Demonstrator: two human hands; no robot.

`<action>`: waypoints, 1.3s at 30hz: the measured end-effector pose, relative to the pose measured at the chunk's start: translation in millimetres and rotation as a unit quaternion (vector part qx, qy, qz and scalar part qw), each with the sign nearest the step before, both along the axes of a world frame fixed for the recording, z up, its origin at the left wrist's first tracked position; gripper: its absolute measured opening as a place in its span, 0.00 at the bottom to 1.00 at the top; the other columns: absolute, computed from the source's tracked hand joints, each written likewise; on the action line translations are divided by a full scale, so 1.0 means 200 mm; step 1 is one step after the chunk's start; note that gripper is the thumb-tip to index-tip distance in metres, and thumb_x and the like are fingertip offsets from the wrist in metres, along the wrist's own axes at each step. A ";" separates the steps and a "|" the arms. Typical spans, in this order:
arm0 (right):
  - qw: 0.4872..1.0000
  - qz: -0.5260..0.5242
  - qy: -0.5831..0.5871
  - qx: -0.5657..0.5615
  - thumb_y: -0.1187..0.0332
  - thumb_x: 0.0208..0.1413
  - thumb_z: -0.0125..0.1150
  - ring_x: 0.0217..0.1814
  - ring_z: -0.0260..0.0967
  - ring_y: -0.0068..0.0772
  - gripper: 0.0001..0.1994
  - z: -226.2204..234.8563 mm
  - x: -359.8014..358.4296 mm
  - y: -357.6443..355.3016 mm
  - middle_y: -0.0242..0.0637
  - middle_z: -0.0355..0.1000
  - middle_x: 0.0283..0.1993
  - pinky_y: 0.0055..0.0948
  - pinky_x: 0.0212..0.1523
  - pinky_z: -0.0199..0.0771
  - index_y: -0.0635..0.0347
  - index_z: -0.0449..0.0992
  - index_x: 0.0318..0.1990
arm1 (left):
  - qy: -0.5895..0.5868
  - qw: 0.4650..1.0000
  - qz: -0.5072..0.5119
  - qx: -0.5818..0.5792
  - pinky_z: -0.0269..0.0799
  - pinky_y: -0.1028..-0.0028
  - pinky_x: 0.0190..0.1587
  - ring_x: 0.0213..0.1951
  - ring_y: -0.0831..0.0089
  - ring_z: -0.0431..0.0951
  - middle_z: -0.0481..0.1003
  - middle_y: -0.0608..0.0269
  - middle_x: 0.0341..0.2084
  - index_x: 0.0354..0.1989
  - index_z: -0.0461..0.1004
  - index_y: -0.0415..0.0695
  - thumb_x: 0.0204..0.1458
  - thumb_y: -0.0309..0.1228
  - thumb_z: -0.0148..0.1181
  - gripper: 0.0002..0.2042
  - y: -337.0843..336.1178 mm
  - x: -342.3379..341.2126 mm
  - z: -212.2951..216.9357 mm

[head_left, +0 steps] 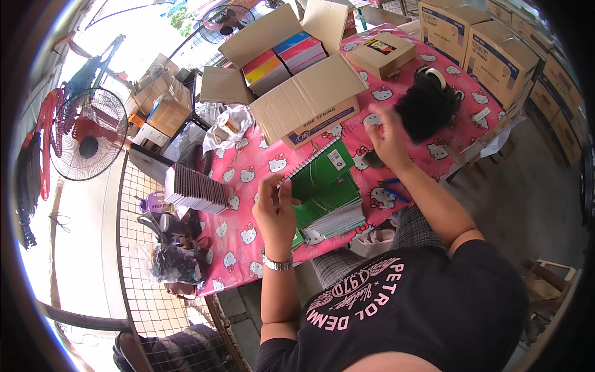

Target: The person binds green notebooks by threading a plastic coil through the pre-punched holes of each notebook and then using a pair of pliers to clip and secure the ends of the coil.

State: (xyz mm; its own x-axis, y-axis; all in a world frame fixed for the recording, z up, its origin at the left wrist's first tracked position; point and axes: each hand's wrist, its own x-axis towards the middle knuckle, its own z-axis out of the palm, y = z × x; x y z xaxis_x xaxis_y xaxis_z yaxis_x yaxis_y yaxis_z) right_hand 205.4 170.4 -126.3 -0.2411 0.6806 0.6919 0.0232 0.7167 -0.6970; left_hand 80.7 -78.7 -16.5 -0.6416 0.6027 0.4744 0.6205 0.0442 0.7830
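Observation:
My left hand [276, 208] grips the lifted cover of a green spiral notebook [322, 173], thumb and fingers pinching its edge near the spiral. That notebook lies on top of a stack of green notebooks [334, 214] at the near edge of a table with a pink cartoon-cat cloth [248, 180]. My right hand [387, 136] is raised above the table to the right of the stack, blurred, with fingers pointing up. A small dark thing [372, 160] shows under its heel; whether the hand holds it is unclear. A black fuzzy mass [427, 108] is just beyond that hand.
An open cardboard box [310, 102] of coloured notebook packs stands behind the stack, with a small brown box [379, 53] and a tape roll [435, 75] beyond. Dark notebooks [195, 189] are piled at left, blue pens [392, 189] at right. Stacked cartons [499, 59], a fan [87, 133].

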 end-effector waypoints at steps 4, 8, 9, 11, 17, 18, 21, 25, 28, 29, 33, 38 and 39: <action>0.971 0.082 -0.013 0.223 0.64 0.55 0.65 0.58 0.66 0.38 0.22 0.65 0.12 -0.39 0.38 0.71 0.52 0.45 0.62 0.55 0.55 0.71 0.57 | -0.036 0.999 0.026 0.009 0.69 0.78 0.20 0.19 0.78 0.77 0.73 0.63 0.20 0.39 0.75 0.34 0.64 0.29 0.56 0.09 0.00 0.00 -0.03; 0.937 0.133 -0.157 0.283 0.59 0.51 0.69 0.60 0.64 0.29 0.27 0.57 -0.04 -0.50 0.28 0.71 0.50 0.54 0.67 0.39 0.47 0.67 0.58 | -0.073 0.997 0.027 0.021 0.71 0.79 0.20 0.20 0.78 0.78 0.76 0.63 0.23 0.39 0.76 0.33 0.63 0.29 0.57 0.09 0.03 0.02 -0.02; 0.934 0.147 -0.165 0.280 0.59 0.51 0.69 0.60 0.64 0.28 0.27 0.56 -0.07 -0.50 0.26 0.70 0.50 0.54 0.68 0.36 0.47 0.67 0.58 | -0.090 0.995 0.024 0.028 0.72 0.79 0.21 0.21 0.78 0.78 0.76 0.62 0.24 0.40 0.75 0.33 0.62 0.28 0.58 0.08 0.02 0.02 -0.04; 0.939 0.171 -0.167 0.249 0.59 0.51 0.69 0.60 0.64 0.31 0.18 0.56 -0.12 -0.47 0.24 0.70 0.46 0.56 0.68 0.38 0.44 0.72 0.49 | -0.115 0.991 0.006 0.065 0.74 0.79 0.23 0.23 0.77 0.79 0.77 0.62 0.27 0.41 0.75 0.32 0.60 0.25 0.60 0.08 0.01 0.01 -0.07; 0.919 0.280 -0.180 0.214 0.63 0.50 0.69 0.60 0.63 0.33 0.08 0.58 -0.18 -0.38 0.23 0.70 0.43 0.68 0.68 0.30 0.43 0.77 0.37 | -0.143 0.982 -0.049 0.110 0.80 0.77 0.28 0.30 0.76 0.80 0.78 0.58 0.34 0.42 0.75 0.29 0.55 0.18 0.63 0.09 0.00 0.03 -0.06; 0.922 0.277 -0.166 0.212 0.63 0.50 0.69 0.60 0.63 0.33 0.08 0.59 -0.18 -0.38 0.23 0.70 0.43 0.69 0.68 0.28 0.43 0.77 0.37 | -0.181 0.973 -0.057 0.130 0.81 0.77 0.29 0.30 0.76 0.80 0.78 0.58 0.34 0.41 0.74 0.30 0.54 0.18 0.63 0.08 0.00 0.02 -0.07; 0.926 0.280 -0.157 0.199 0.62 0.50 0.70 0.61 0.63 0.31 0.08 0.61 -0.17 -0.40 0.23 0.70 0.43 0.71 0.68 0.24 0.43 0.77 0.36 | -0.252 0.950 -0.079 0.168 0.82 0.76 0.29 0.32 0.76 0.80 0.77 0.59 0.33 0.39 0.73 0.32 0.54 0.17 0.63 0.07 -0.01 -0.01 -0.09; 0.916 0.297 -0.193 0.189 0.60 0.51 0.69 0.61 0.64 0.29 0.08 0.61 -0.16 -0.39 0.22 0.71 0.43 0.72 0.68 0.22 0.43 0.77 0.37 | -0.221 0.958 -0.089 0.159 0.83 0.75 0.29 0.33 0.77 0.79 0.76 0.60 0.32 0.36 0.72 0.34 0.53 0.15 0.63 0.06 -0.01 -0.02 -0.11; 0.917 0.295 -0.183 0.196 0.59 0.52 0.68 0.61 0.65 0.28 0.07 0.61 -0.16 -0.37 0.21 0.71 0.43 0.73 0.68 0.21 0.43 0.78 0.36 | -0.205 0.965 -0.084 0.138 0.83 0.76 0.29 0.33 0.77 0.78 0.76 0.59 0.34 0.35 0.71 0.35 0.52 0.15 0.63 0.07 0.00 -0.01 -0.09; 0.918 0.294 -0.177 0.199 0.58 0.53 0.67 0.61 0.65 0.28 0.07 0.60 -0.16 -0.37 0.21 0.72 0.43 0.73 0.68 0.21 0.44 0.78 0.36 | -0.201 0.968 -0.082 0.128 0.83 0.76 0.28 0.33 0.78 0.78 0.76 0.59 0.35 0.36 0.71 0.35 0.52 0.15 0.63 0.07 0.00 0.00 -0.09; 0.917 0.286 -0.171 0.218 0.57 0.54 0.66 0.61 0.65 0.27 0.06 0.58 -0.18 -0.37 0.22 0.72 0.42 0.74 0.68 0.21 0.45 0.80 0.34 | -0.183 0.968 -0.080 0.153 0.81 0.77 0.28 0.31 0.78 0.78 0.76 0.60 0.35 0.40 0.73 0.34 0.53 0.16 0.63 0.08 0.01 0.01 -0.09; 0.934 0.210 -0.128 0.258 0.58 0.53 0.67 0.60 0.64 0.28 0.06 0.57 -0.18 -0.38 0.24 0.72 0.45 0.69 0.68 0.27 0.46 0.79 0.31 | -0.179 0.978 -0.060 0.090 0.75 0.80 0.25 0.29 0.79 0.78 0.77 0.62 0.32 0.39 0.76 0.33 0.55 0.19 0.63 0.05 0.03 0.00 -0.06; 0.948 0.186 -0.099 0.237 0.59 0.52 0.67 0.60 0.64 0.29 0.06 0.58 -0.18 -0.42 0.24 0.71 0.46 0.67 0.68 0.30 0.46 0.79 0.30 | -0.170 0.978 -0.044 0.116 0.74 0.79 0.25 0.29 0.79 0.78 0.77 0.62 0.33 0.37 0.77 0.33 0.55 0.19 0.63 0.04 0.03 -0.01 -0.07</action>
